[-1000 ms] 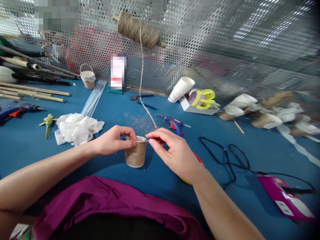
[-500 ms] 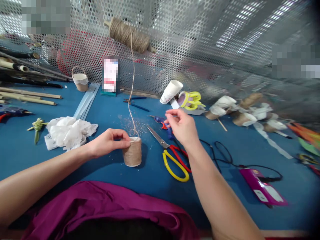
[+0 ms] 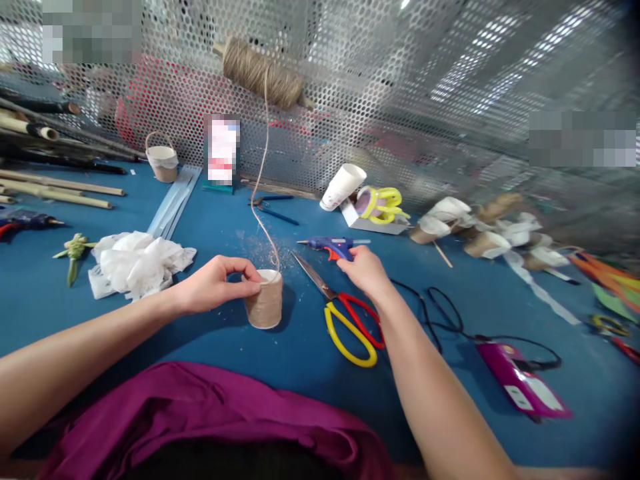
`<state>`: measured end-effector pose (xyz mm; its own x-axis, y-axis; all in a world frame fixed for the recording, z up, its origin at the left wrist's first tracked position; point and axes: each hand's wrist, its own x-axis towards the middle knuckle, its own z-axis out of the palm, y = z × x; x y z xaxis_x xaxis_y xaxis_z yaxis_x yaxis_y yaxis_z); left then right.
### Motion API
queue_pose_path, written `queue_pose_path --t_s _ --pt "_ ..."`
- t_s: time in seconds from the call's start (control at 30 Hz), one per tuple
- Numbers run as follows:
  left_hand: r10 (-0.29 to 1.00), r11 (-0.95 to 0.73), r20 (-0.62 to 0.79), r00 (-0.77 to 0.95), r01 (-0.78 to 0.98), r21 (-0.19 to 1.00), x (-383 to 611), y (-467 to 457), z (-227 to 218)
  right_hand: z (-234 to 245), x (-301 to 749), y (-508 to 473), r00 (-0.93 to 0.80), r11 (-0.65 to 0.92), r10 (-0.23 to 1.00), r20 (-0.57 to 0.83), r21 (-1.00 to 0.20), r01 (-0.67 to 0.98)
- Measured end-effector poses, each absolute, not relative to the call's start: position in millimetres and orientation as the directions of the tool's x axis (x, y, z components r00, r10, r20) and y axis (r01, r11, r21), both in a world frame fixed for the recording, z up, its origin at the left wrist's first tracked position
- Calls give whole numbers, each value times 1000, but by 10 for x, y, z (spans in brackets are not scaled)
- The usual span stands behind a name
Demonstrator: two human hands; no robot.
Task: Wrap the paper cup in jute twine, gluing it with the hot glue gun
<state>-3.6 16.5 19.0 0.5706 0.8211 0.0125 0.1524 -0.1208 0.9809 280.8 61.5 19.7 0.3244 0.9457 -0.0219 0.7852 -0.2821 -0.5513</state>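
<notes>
My left hand (image 3: 227,285) pinches the rim of a small paper cup wrapped in twine (image 3: 265,305), which stands upright on the blue table. A strand of twine (image 3: 264,150) runs from the cup's rim up to a twine spool (image 3: 263,73) at the mesh wall. My right hand (image 3: 364,268) is closed around the handle of a blue glue gun (image 3: 330,247), whose nozzle points left. Below the glue gun lie scissors (image 3: 353,327) with one red and one yellow handle, blades toward the cup.
Crumpled white lace (image 3: 143,263) lies left of the cup. Pliers (image 3: 275,208), a white paper cup (image 3: 344,185) and yellow tape rolls (image 3: 383,203) sit behind. A black cord (image 3: 445,313) and a purple power bank (image 3: 523,380) are at right. Sticks (image 3: 60,190) lie far left.
My right hand has lowered from above the glue gun and closed on its handle. My left hand stays at the cup. The twine strand hangs with more of a bend.
</notes>
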Motion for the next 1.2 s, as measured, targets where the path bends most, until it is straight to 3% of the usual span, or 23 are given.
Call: queue_pose_path --t_s 0.17,0.23,0.3,0.43,0.63,0.87,1.2 --pt "828 -119 15 561 149 982 -48 202 171 462 2702 92 210 -151 977 -26 -781 606" --pt "834 -95 3 552 137 986 -49 212 161 530 2614 -143 48 -101 995 -90 -930 353" --pt "841 -61 -13 540 119 991 -48 216 152 548 2507 -335 -25 -72 996 -82 -959 276" --pt "863 -32 -26 504 107 994 -39 215 145 491 2324 -555 -33 -15 999 -34 -889 457" --pt "885 -80 18 466 115 990 -26 210 157 400 2290 -580 -129 223 974 187 -691 688" --pt "886 -89 18 464 130 987 -24 202 158 281 2268 -610 -117 277 945 304 -560 781" --pt "885 -94 23 466 130 987 -21 199 168 339 2233 -611 -166 320 933 319 -527 788"
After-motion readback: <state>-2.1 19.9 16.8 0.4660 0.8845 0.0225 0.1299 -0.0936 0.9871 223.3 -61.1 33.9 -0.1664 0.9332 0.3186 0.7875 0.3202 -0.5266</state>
